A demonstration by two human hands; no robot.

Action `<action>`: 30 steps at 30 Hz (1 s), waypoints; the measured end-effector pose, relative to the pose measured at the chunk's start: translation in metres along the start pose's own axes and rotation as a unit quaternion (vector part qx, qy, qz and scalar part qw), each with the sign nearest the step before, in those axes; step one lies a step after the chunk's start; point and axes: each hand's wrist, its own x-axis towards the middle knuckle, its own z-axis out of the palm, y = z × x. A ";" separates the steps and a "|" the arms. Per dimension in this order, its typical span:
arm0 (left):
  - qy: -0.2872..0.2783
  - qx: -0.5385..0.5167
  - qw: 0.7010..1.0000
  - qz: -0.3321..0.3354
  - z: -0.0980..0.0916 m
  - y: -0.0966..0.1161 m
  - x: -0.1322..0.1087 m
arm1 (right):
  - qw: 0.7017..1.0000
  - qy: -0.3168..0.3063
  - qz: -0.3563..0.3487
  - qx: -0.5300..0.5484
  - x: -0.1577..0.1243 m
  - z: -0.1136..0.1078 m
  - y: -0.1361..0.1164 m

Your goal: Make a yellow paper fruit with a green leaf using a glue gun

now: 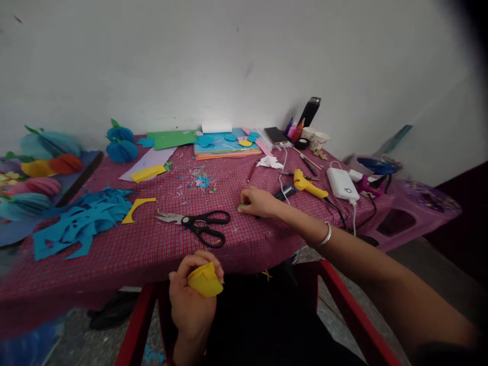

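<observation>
My left hand (194, 300) is closed around a folded yellow paper piece (206, 280), held over my lap just off the table's front edge. Out over the tabletop, my right hand (260, 202) has its fingers pinched on a small green paper piece (241, 207), mostly hidden by the fingertips. Black-handled scissors (198, 221) lie between the two hands, blades pointing left and slightly apart. A curved yellow paper offcut (138, 207) rests left of the blades.
A heap of blue paper scraps (87, 213) and paper pumpkins (53, 145) occupy the left. Coloured sheets (224, 145) lie at the back. To the right are a yellow glue gun (309, 185), a white power bank (342, 184) with cables, a phone (275, 135) and a black bottle (310, 111).
</observation>
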 end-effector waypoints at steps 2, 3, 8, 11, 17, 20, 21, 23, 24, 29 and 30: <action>0.002 -0.002 1.000 0.001 0.000 -0.001 0.000 | 1.000 -0.009 -0.004 0.017 0.001 0.000 0.002; 0.002 -0.002 1.000 0.003 0.001 -0.001 -0.001 | 0.999 -0.009 -0.009 0.030 0.000 0.000 0.002; -0.001 -0.005 1.000 0.008 0.006 0.000 -0.003 | 0.987 0.011 -0.063 0.148 -0.016 -0.007 -0.017; -0.012 0.014 1.000 0.024 0.007 0.000 -0.004 | 0.970 0.004 -0.106 0.220 -0.042 -0.019 -0.039; 0.028 0.037 0.999 0.001 0.017 0.001 -0.006 | 0.910 -0.039 -0.235 0.339 -0.089 -0.035 -0.074; 0.063 0.014 0.995 -0.081 0.025 0.002 -0.004 | 0.920 -0.062 -0.224 0.316 -0.092 -0.034 -0.075; 0.066 0.001 0.992 -0.111 0.027 0.003 -0.003 | 0.922 -0.065 -0.212 0.317 -0.090 -0.033 -0.073; 0.061 -0.025 0.984 -0.166 0.029 0.003 0.000 | 0.925 -0.061 -0.185 0.327 -0.085 -0.032 -0.070; 0.057 -0.036 0.980 -0.188 0.029 0.004 0.001 | 0.924 -0.059 -0.178 0.334 -0.083 -0.031 -0.068; 0.089 -0.068 0.958 -0.265 0.029 0.002 0.006 | 0.922 -0.085 -0.188 0.327 -0.078 -0.034 -0.065; 0.098 -0.067 0.956 -0.269 0.030 0.002 0.006 | 0.927 -0.094 -0.187 0.311 -0.078 -0.036 -0.065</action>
